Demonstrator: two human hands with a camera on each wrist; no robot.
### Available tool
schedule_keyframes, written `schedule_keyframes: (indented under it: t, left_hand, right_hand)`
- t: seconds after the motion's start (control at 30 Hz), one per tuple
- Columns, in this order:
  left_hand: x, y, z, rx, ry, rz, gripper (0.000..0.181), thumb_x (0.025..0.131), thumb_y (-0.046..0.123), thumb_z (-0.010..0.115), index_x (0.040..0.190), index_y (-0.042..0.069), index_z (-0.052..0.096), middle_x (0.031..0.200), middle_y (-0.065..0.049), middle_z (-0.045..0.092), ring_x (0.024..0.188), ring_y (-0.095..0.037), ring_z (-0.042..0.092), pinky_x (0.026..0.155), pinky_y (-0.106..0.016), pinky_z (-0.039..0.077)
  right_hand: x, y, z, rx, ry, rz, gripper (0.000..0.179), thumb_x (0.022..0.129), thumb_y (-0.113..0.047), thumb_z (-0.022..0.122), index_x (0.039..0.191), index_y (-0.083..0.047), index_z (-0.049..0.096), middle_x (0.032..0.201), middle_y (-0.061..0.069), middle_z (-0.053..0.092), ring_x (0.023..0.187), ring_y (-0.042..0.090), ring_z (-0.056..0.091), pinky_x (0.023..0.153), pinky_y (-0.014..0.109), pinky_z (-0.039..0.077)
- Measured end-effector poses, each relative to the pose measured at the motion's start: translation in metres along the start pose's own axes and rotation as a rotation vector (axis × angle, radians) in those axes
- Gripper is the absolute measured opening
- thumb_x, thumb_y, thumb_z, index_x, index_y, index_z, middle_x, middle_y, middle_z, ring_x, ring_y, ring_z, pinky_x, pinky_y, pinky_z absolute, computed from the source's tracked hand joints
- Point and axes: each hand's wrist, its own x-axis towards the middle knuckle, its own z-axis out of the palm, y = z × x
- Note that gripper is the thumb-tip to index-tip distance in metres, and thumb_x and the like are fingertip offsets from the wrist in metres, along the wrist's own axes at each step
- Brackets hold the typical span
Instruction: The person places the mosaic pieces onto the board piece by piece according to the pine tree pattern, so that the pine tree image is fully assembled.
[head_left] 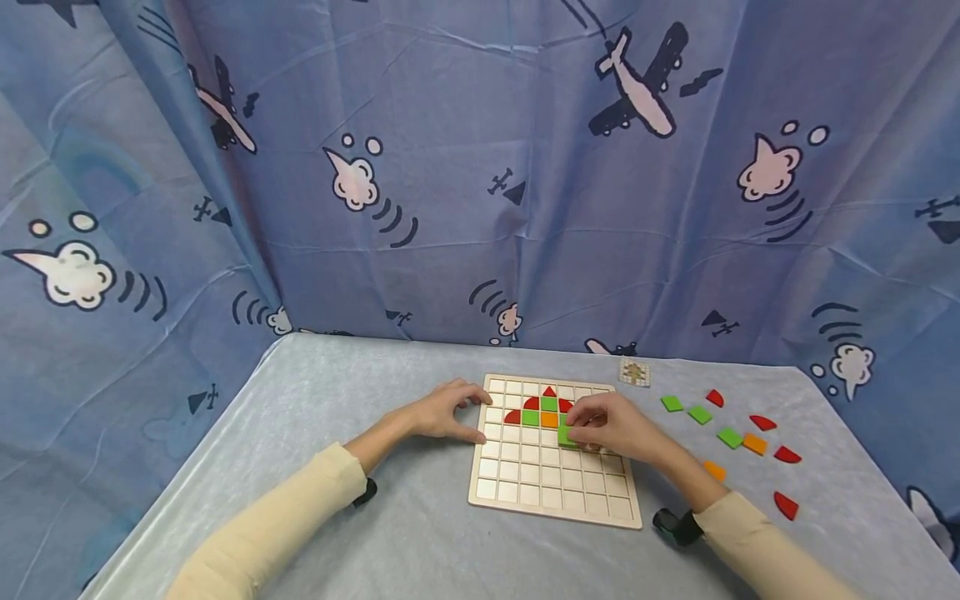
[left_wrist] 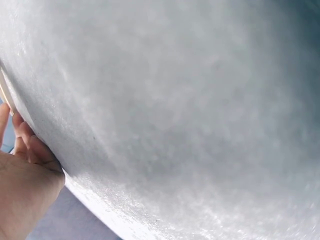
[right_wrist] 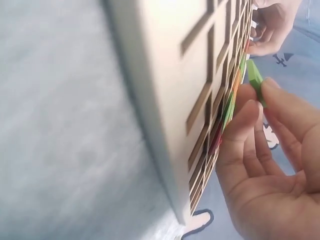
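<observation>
A pale wooden grid board (head_left: 517,493) lies flat on the table, with red, green and orange pieces set in its upper cells. An orange square (head_left: 549,419) sits among the green squares, and a red triangle (head_left: 550,391) tops the group. My right hand (head_left: 618,427) pinches a green square tile (right_wrist: 255,81) between thumb and fingers, just above the board. At the board's left edge, my left hand (head_left: 442,410) rests with thumb and fingers spread apart, touching the rim. Only part of the left hand and a sliver of board show in the left wrist view.
Loose green tiles (head_left: 700,414), orange tiles (head_left: 755,444) and red quarter-round pieces (head_left: 786,505) lie scattered right of the board. A small patterned card (head_left: 634,372) lies behind it. A blue printed curtain (head_left: 450,208) hangs at the table's back.
</observation>
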Motion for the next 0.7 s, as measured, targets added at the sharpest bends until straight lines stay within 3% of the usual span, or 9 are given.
schedule_keyframes:
  t: [0.23, 0.7]
  left_hand:
    - [-0.002, 0.001, -0.001, 0.005, -0.002, -0.002, 0.059, 0.080, 0.040, 0.082, 0.130, 0.023, 0.057, 0.129, -0.003, 0.055, 0.115, -0.021, 0.055, 0.104, -0.039, 0.045]
    - [0.000, 0.000, 0.001, 0.006, 0.001, 0.006, 0.059, 0.080, 0.038, 0.082, 0.130, 0.022, 0.057, 0.128, -0.004, 0.055, 0.116, -0.021, 0.054, 0.103, -0.040, 0.045]
  right_hand:
    - [0.010, -0.007, 0.007, 0.035, -0.020, -0.025, 0.013, 0.087, -0.010, 0.074, 0.096, -0.002, 0.071, 0.084, 0.016, 0.071, 0.064, 0.014, 0.062, 0.056, 0.029, 0.056]
    - [0.017, -0.011, 0.015, 0.036, -0.041, 0.015, 0.011, 0.087, -0.007, 0.074, 0.096, -0.002, 0.072, 0.084, 0.015, 0.070, 0.063, 0.017, 0.060, 0.055, 0.029, 0.054]
